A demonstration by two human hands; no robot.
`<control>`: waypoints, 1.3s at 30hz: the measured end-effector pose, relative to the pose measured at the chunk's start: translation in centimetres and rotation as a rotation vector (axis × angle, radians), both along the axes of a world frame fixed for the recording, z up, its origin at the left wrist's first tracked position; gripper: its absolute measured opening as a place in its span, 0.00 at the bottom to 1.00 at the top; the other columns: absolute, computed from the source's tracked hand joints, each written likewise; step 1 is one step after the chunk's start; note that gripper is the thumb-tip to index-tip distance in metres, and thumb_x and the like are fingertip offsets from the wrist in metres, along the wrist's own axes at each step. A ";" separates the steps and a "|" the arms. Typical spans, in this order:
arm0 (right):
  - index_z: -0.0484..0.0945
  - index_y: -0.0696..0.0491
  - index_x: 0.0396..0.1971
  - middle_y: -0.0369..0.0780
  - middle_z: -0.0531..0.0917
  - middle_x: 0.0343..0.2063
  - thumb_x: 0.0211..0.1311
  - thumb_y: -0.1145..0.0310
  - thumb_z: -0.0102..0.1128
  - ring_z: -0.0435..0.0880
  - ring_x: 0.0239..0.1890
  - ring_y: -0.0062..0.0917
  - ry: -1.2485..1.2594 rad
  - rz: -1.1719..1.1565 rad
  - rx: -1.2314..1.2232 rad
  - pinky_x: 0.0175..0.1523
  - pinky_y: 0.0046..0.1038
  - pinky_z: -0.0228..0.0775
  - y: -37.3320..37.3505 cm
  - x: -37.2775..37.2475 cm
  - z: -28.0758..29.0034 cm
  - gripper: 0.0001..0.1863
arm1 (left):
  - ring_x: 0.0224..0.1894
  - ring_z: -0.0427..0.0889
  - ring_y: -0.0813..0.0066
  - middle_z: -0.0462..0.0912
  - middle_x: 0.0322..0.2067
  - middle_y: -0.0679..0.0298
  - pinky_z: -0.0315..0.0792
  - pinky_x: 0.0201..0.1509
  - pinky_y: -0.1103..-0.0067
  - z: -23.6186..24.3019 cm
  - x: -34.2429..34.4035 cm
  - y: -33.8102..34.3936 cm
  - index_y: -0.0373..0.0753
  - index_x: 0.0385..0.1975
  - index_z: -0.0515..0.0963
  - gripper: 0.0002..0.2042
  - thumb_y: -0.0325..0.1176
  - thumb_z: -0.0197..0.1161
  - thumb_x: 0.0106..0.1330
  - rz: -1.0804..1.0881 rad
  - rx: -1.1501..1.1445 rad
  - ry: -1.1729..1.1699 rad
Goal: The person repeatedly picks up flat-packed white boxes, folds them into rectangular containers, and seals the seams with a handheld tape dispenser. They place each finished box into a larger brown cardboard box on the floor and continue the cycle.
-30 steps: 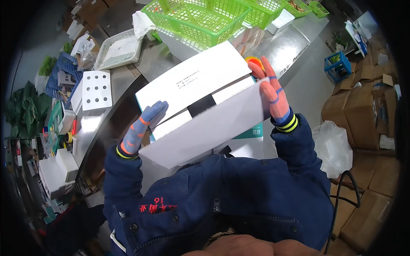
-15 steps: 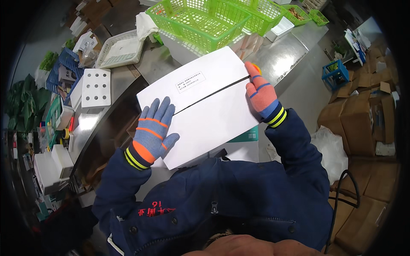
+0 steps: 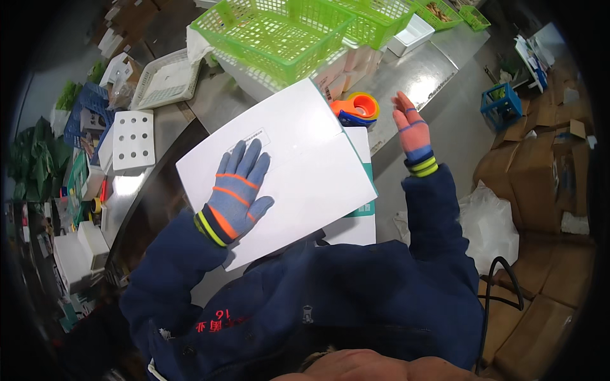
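A white cardboard box (image 3: 305, 159) with its top flaps folded down and a printed label near its far edge lies in front of me. My left hand (image 3: 238, 187), in a grey-blue glove with orange stripes, rests flat on its top, fingers stretched over part of the label. To the right of the box, my right hand (image 3: 413, 130) is held up off it in a pink glove with blue stripes, fingers extended and holding nothing. Between that hand and the box's far right corner sits an orange and blue tape dispenser (image 3: 361, 106). Another white and green box (image 3: 359, 228) shows partly underneath.
Green plastic baskets (image 3: 273, 38) stand on white boxes beyond. To the left are a white basket (image 3: 168, 82) and a white panel with holes (image 3: 133, 140). A metal counter (image 3: 422, 70) runs behind; brown cartons (image 3: 534, 184) and a clear plastic bag (image 3: 489, 228) lie right.
My right hand has let go of the box's right side and moved away to the right. My left hand has slid inward over the top. The seam between the flaps has closed.
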State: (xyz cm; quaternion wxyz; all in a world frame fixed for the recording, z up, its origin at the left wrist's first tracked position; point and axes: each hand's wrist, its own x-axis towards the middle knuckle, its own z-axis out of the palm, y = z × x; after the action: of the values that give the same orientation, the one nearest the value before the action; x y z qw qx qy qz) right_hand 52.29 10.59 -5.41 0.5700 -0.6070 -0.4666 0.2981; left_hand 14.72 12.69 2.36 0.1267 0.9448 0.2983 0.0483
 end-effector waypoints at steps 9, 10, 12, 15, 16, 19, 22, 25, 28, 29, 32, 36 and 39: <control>0.71 0.54 0.45 0.44 0.76 0.46 0.47 0.54 0.59 0.71 0.51 0.39 -1.020 0.045 -0.643 0.59 0.35 0.55 7.8 -0.6 -13.6 0.27 | 0.65 0.45 0.43 0.49 0.63 0.45 0.40 0.65 0.55 -0.1 2.0 -1.0 0.32 0.59 0.57 0.32 0.34 0.57 0.53 0.148 -0.040 0.080; 0.71 0.54 0.44 0.44 0.77 0.44 0.46 0.53 0.59 0.72 0.50 0.40 -1.053 0.045 -0.647 0.58 0.35 0.56 8.5 -0.7 -14.1 0.27 | 0.65 0.46 0.44 0.50 0.63 0.46 0.41 0.65 0.55 -0.4 2.0 -1.4 0.32 0.58 0.58 0.31 0.32 0.57 0.52 0.156 -0.024 0.007; 0.73 0.54 0.43 0.45 0.78 0.42 0.45 0.53 0.60 0.73 0.48 0.40 -1.116 0.042 -0.653 0.57 0.35 0.58 9.4 -0.5 -14.9 0.26 | 0.65 0.48 0.46 0.53 0.62 0.48 0.42 0.66 0.58 -0.8 1.5 -0.9 0.33 0.58 0.60 0.31 0.30 0.59 0.51 0.161 -0.046 -0.127; 0.75 0.54 0.43 0.49 0.80 0.36 0.41 0.53 0.63 0.77 0.42 0.42 -1.052 0.129 -0.645 0.51 0.33 0.67 10.0 1.7 -14.9 0.29 | 0.65 0.49 0.49 0.57 0.61 0.51 0.44 0.66 0.62 -1.4 -0.1 0.5 0.35 0.58 0.61 0.31 0.30 0.61 0.50 0.111 -0.202 -0.344; 0.74 0.55 0.45 0.50 0.79 0.37 0.40 0.52 0.63 0.78 0.42 0.41 -0.948 0.143 -0.657 0.50 0.34 0.67 9.6 2.5 -13.3 0.31 | 0.65 0.50 0.51 0.57 0.61 0.52 0.45 0.66 0.63 -1.5 -0.9 0.8 0.35 0.58 0.61 0.31 0.30 0.61 0.51 0.116 -0.270 -0.409; 0.75 0.60 0.43 0.41 0.82 0.33 0.43 0.63 0.68 0.80 0.35 0.25 -0.236 0.008 -0.497 0.44 0.23 0.70 7.4 8.3 -13.5 0.26 | 0.65 0.51 0.56 0.59 0.61 0.55 0.44 0.67 0.66 -1.8 -1.1 1.3 0.36 0.58 0.61 0.30 0.33 0.62 0.53 0.094 -0.525 -0.679; 0.74 0.62 0.42 0.40 0.81 0.34 0.51 0.68 0.62 0.78 0.36 0.22 0.274 -0.007 -0.297 0.46 0.23 0.68 3.9 7.2 -3.7 0.19 | 0.65 0.51 0.57 0.57 0.61 0.56 0.44 0.67 0.69 -1.7 -1.7 1.0 0.36 0.60 0.57 0.35 0.38 0.64 0.53 0.106 -0.489 -0.645; 0.70 0.63 0.47 0.40 0.79 0.39 0.52 0.71 0.60 0.78 0.39 0.24 0.278 0.079 0.097 0.48 0.25 0.68 -0.5 0.3 5.4 0.22 | 0.65 0.51 0.61 0.56 0.62 0.56 0.43 0.67 0.68 -2.4 -1.8 1.3 0.36 0.61 0.55 0.37 0.44 0.64 0.54 0.117 -0.504 -0.678; 0.69 0.62 0.48 0.40 0.78 0.40 0.49 0.73 0.61 0.77 0.40 0.24 0.339 0.151 0.242 0.48 0.25 0.67 -2.2 -11.3 11.0 0.23 | 0.65 0.52 0.63 0.55 0.61 0.55 0.44 0.67 0.69 -2.9 -1.5 1.6 0.34 0.62 0.51 0.42 0.49 0.64 0.53 0.092 -0.790 -0.862; 0.70 0.61 0.47 0.40 0.78 0.40 0.49 0.76 0.60 0.77 0.40 0.23 0.307 0.181 0.189 0.48 0.25 0.67 -2.3 -14.6 11.2 0.22 | 0.65 0.51 0.64 0.55 0.62 0.55 0.44 0.68 0.69 -2.9 -1.5 1.3 0.34 0.63 0.50 0.43 0.51 0.63 0.53 0.086 -0.879 -0.971; 0.72 0.58 0.42 0.38 0.79 0.36 0.47 0.80 0.60 0.75 0.38 0.18 0.106 0.269 0.030 0.43 0.22 0.68 -1.0 -21.8 10.1 0.18 | 0.63 0.57 0.66 0.59 0.60 0.56 0.50 0.66 0.70 -2.1 -1.6 0.8 0.35 0.62 0.53 0.40 0.53 0.59 0.56 0.010 -0.960 -1.235; 0.71 0.58 0.42 0.52 0.75 0.39 0.45 0.68 0.64 0.75 0.42 0.44 -0.262 0.377 0.154 0.46 0.35 0.67 -0.5 -25.9 8.0 0.22 | 0.53 0.71 0.65 0.71 0.52 0.58 0.64 0.58 0.70 -3.4 -3.6 1.2 0.37 0.56 0.62 0.33 0.58 0.51 0.60 0.236 -1.108 -1.348; 0.69 0.59 0.46 0.52 0.73 0.43 0.45 0.68 0.63 0.70 0.49 0.46 -0.491 0.505 0.297 0.54 0.37 0.62 -1.2 -23.8 8.1 0.26 | 0.49 0.74 0.67 0.73 0.48 0.59 0.69 0.54 0.71 -3.0 -3.9 1.3 0.36 0.54 0.65 0.27 0.50 0.55 0.61 0.224 -1.226 -1.446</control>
State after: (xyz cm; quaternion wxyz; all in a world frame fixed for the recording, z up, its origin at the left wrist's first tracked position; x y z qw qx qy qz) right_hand 28.46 9.42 2.65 0.4315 -0.4373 -0.7622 0.2040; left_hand 10.87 14.04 -0.68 0.7482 0.4213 0.2099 0.4677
